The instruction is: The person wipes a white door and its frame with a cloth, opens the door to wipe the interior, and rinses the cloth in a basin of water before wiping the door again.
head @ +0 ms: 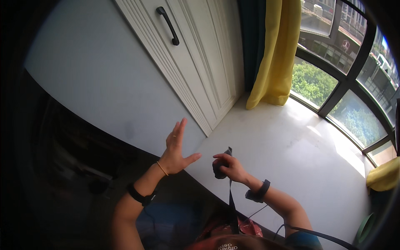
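Note:
My left hand (175,153) is raised near the edge of the white surface, its fingers together and its thumb spread away, holding nothing. To its right, my right hand (229,167) is curled around a dark rolled or bundled object (219,170), possibly a wound strap; its exact kind cannot be told. A black strap (232,200) hangs from this hand down toward my body. Black bands circle both forearms, and a thin bracelet sits on the left wrist.
The white surface (281,150) stretches to the windows (343,81). Beyond the hands stands a white panelled cabinet door (203,47) with a black handle (168,26). Yellow curtains (278,62) hang beside it. A black cable (318,233) crosses at lower right.

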Motion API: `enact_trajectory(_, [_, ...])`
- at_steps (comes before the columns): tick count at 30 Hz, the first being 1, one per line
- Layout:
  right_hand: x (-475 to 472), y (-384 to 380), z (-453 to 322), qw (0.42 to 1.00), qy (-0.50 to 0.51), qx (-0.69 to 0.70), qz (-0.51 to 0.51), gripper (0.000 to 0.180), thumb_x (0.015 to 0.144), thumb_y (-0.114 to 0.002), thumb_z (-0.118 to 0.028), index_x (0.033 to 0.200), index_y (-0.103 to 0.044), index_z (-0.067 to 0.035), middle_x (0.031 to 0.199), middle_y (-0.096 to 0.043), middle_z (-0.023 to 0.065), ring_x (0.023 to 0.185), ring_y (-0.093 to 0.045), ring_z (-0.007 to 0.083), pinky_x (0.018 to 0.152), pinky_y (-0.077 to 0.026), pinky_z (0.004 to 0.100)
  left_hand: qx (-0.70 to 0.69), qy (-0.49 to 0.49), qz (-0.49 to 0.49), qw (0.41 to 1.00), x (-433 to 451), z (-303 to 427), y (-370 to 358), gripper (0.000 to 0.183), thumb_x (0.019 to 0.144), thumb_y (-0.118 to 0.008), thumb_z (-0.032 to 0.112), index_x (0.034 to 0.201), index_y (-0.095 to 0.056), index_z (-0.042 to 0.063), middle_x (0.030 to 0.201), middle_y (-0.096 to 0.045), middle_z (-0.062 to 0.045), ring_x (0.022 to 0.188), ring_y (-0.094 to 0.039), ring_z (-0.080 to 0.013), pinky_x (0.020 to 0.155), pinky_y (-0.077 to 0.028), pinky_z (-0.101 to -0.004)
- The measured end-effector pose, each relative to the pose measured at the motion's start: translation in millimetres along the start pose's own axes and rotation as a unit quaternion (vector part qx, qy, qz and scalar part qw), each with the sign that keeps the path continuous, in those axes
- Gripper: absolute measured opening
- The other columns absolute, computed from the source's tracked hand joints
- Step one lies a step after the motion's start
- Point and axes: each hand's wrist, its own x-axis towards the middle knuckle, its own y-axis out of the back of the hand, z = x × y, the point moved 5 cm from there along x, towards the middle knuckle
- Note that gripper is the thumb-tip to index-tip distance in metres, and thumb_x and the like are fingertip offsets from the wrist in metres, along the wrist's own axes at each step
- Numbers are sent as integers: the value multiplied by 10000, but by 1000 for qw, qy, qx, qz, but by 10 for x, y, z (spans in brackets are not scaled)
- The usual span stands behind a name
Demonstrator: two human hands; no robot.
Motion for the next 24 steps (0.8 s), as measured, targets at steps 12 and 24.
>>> enact_trajectory(12, [1745,232,-2686,968,235,-70,54,483,809,-551,-97,1236,-364,29,1196,-480,168,1057,-491,206,877,-403,301,-285,138,133,939,422,-144,301,441,800,-554,50,1200,-376,-2,1072,-523,-104,1002,-502,-179,903,-382,-282])
enact_trajectory(24, [1742,332,-2937,933,339,-117,38,224,884,-490,-233,919,-529,-15,729,-525,11,702,-464,84,669,-344,239,-329,201,99,917,321,-1006,-479,481,772,-533,113,1228,-386,73,1074,-539,-136,986,-537,-256,875,-417,-321])
